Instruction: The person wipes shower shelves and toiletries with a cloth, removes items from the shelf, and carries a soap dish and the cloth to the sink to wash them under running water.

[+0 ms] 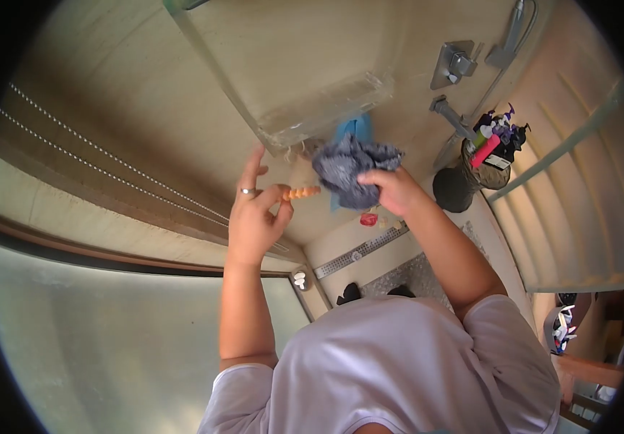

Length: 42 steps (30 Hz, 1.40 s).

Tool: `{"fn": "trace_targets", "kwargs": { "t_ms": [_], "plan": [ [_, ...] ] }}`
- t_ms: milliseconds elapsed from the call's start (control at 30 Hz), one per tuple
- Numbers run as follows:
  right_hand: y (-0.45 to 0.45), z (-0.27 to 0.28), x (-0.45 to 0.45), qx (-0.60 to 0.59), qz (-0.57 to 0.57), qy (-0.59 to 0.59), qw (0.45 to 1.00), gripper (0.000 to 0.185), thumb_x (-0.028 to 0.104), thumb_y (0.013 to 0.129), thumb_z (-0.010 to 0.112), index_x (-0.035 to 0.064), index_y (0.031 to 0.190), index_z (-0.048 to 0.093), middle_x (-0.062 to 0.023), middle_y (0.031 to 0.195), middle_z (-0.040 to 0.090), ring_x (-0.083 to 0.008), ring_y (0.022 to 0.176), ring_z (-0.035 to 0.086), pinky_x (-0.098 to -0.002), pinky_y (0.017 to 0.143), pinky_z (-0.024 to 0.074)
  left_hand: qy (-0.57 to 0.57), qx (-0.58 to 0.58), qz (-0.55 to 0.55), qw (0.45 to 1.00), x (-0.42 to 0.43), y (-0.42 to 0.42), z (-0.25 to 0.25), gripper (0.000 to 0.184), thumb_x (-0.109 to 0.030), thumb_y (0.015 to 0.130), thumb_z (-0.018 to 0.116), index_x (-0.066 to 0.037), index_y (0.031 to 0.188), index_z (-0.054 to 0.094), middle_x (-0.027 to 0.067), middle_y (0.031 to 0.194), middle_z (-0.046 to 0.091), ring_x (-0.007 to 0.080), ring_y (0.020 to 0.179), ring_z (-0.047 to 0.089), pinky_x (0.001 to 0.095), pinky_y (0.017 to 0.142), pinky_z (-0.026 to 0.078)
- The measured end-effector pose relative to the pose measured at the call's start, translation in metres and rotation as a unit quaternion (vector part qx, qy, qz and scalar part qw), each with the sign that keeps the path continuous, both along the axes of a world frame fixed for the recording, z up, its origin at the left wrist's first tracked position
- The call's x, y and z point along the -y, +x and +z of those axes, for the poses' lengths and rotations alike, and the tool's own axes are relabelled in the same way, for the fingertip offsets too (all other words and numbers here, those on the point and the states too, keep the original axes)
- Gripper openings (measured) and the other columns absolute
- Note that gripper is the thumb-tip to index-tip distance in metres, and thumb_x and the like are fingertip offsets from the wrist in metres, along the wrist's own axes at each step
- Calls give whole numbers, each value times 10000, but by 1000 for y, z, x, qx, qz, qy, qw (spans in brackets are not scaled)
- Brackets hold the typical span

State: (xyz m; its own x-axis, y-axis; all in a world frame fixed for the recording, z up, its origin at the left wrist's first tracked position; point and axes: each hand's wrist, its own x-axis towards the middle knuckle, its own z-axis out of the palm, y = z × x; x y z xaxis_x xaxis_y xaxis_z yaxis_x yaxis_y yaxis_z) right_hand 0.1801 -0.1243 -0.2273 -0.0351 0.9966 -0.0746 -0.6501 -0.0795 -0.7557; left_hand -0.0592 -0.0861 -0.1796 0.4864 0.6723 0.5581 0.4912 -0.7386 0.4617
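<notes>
My left hand (254, 217), with a ring on one finger, pinches a short orange stick with a bumpy, spiral-like surface (300, 193) between thumb and forefinger. The other fingers point up and apart. To the right, my right hand (393, 191) grips a crumpled dark grey cloth (355, 170), thumb on top. The stick's tip points toward the cloth, with a small gap between them. Behind the cloth a light blue piece of fabric (355, 128) partly shows; what holds it up is hidden. Below the cloth is a small red item (368, 219) whose kind I cannot make out.
A glass shelf (326, 108) juts from the beige wall ahead. A shower valve (458, 65) and spout (451, 116) are at upper right, above a basket of bottles (493, 170). A bead chain (117, 153) hangs at left. A drain strip (359, 254) crosses the floor.
</notes>
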Motion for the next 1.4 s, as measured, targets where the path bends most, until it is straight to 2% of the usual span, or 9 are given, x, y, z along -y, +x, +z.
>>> {"fn": "trace_targets", "kwargs": {
  "t_ms": [167,367,467,500,567,733,967,1067,1400],
  "plan": [
    [49,-74,60,33,-30,-87,995,413,-16,694,546,-11,1106,543,-107,994,616,-212,913,603,-341,810,492,-100,-16,-53,993,22,10,-41,170,-33,623,647,-46,791,624,123,1268,464,273,988,550,348,757,502],
    [106,-101,168,-12,-89,-210,974,453,-19,664,511,7,1115,545,-109,1007,621,-218,889,621,-358,802,508,-270,-23,-161,949,56,87,-76,162,-24,711,612,-25,873,614,142,1187,524,282,984,557,332,803,478],
    [126,-85,215,-23,-166,-215,962,417,-12,658,532,14,1072,578,-85,950,635,-195,842,627,-330,778,511,-383,18,-286,878,92,154,-109,241,35,784,545,-16,1017,581,151,1238,484,204,1027,533,302,854,449],
    [131,-75,226,-44,-177,-184,966,399,-9,658,525,14,1053,579,-83,935,635,-186,806,621,-302,742,502,-438,77,-308,841,108,178,-120,223,34,805,532,-15,1018,580,115,1162,556,197,1057,531,324,861,452],
    [142,-73,249,-59,-212,-152,964,361,-8,656,524,15,1011,589,-75,897,634,-166,749,608,-268,690,489,-477,61,-359,800,131,217,-130,227,27,823,532,-6,1043,571,99,1148,566,185,1063,526,320,871,450],
    [176,-105,313,-93,-305,-113,941,256,22,667,570,14,919,616,-57,804,625,-146,709,592,-275,644,485,-619,73,-393,676,174,277,-125,223,-69,870,530,-8,1082,563,70,1088,593,157,989,562,297,857,458],
    [225,-167,438,-153,-521,-222,810,279,67,686,639,-19,950,609,-103,826,624,-197,722,612,-320,616,505,-659,-28,-396,639,181,361,-124,240,-15,837,450,-12,1050,560,54,1007,603,155,926,581,294,831,462],
    [228,-137,480,-184,-610,-239,733,276,71,696,644,-33,948,602,-116,840,622,-206,724,615,-334,610,512,-670,-82,-395,622,204,416,-121,246,-14,830,449,-11,1054,550,56,990,601,151,916,584,295,825,461],
    [251,-155,564,-209,-759,-206,582,238,19,705,605,33,943,609,-66,826,616,-178,690,586,-302,617,483,-667,-277,-507,470,349,560,-157,264,-26,822,472,-7,1075,544,67,1012,598,153,939,583,318,819,467]
  ]
}}
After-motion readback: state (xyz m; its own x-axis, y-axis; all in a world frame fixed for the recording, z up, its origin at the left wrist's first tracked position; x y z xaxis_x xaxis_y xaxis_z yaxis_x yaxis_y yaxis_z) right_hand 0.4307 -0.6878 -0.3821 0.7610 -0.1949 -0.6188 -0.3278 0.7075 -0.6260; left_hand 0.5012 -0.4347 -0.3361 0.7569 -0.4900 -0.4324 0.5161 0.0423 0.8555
